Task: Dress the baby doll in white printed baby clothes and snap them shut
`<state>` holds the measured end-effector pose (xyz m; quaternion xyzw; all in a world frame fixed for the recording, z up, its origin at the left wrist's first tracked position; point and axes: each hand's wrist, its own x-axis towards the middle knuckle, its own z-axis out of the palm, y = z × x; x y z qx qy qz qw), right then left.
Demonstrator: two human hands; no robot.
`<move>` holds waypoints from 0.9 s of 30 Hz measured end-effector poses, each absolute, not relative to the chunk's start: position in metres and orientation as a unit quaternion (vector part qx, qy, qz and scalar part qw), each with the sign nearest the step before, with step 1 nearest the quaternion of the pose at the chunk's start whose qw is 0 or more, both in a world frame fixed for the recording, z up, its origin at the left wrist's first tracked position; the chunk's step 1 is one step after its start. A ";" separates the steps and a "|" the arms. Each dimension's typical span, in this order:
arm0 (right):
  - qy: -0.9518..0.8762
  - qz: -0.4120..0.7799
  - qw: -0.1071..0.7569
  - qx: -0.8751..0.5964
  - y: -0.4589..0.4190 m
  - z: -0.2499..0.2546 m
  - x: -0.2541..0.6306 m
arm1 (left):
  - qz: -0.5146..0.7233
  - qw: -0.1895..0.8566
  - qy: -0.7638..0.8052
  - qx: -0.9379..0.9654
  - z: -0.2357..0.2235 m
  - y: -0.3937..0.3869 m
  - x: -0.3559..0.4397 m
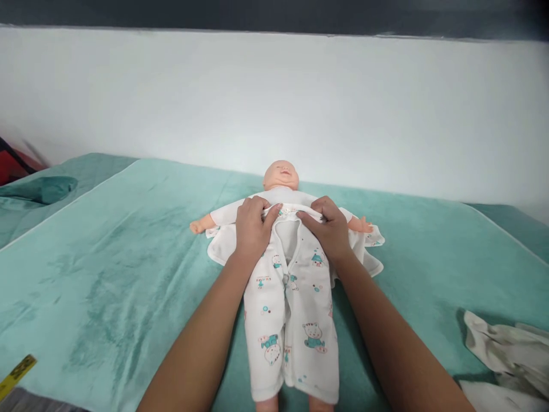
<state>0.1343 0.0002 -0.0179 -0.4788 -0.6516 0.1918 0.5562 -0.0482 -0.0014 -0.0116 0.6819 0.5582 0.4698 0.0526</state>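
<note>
A baby doll (281,175) lies on its back with its head toward the wall and its arms spread to both sides. White baby pants (313,309) printed with small bears cover its legs, the lower ends of which show below the cuffs. My left hand (254,225) pinches the waistband on the left side of the belly. On the right side, my right hand (329,224) grips the same waistband between thumb and fingers. A white top (223,243) with printed edges is spread beneath the doll's body and arms.
A teal velvety cover (107,274) lies under the doll, reaching a white wall (274,103) behind. Crumpled white cloth (510,355) lies at the right front. A yellow strip (17,375) pokes in at the lower left. Something red (11,166) stands at the far left.
</note>
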 end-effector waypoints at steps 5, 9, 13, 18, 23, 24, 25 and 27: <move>-0.626 0.255 0.518 -0.525 -0.013 -0.022 0.143 | 0.449 0.073 0.574 0.681 -0.015 -0.008 -0.056; -0.646 0.295 0.449 -0.543 -0.027 -0.031 0.159 | 0.403 0.152 0.583 0.689 -0.021 -0.027 -0.072; -0.698 0.326 0.355 -0.529 -0.051 -0.037 0.175 | 0.318 0.252 0.573 0.712 -0.024 -0.056 -0.094; -0.731 0.309 0.364 -0.487 -0.083 -0.041 0.182 | 0.261 0.252 0.544 0.756 -0.028 -0.080 -0.108; -0.672 0.217 0.400 -0.584 -0.105 -0.051 0.170 | 0.313 0.190 0.564 0.740 -0.040 -0.097 -0.097; -0.657 0.211 0.412 -0.595 -0.109 -0.053 0.167 | 0.322 0.196 0.573 0.728 -0.040 -0.101 -0.094; -0.646 0.213 0.420 -0.601 -0.112 -0.054 0.163 | 0.328 0.200 0.579 0.719 -0.038 -0.106 -0.092; -0.633 0.228 0.427 -0.604 -0.119 -0.054 0.158 | 0.337 0.208 0.581 0.711 -0.031 -0.116 -0.092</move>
